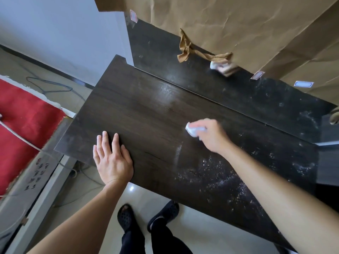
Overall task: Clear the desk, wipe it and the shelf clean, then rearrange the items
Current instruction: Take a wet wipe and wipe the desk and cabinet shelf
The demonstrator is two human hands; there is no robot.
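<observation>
A dark wood desk (139,114) fills the middle of the head view. Its left part looks smooth; its right part (229,173) is speckled with pale dust. My right hand (211,134) grips a crumpled white wipe (192,130) and holds it against the desk top, blurred. My left hand (111,158) rests flat near the desk's front left edge, fingers straight. A glossy dark back panel (165,50) rises behind the desk and mirrors my right hand and the wipe.
Crumpled brown paper (238,24) covers the wall above the panel, with small labels (257,75) stuck at its lower edge. A red cloth (23,114) lies at the left. Cables (55,88) run over the tiled floor. My feet in black clogs (146,217) stand under the desk's front edge.
</observation>
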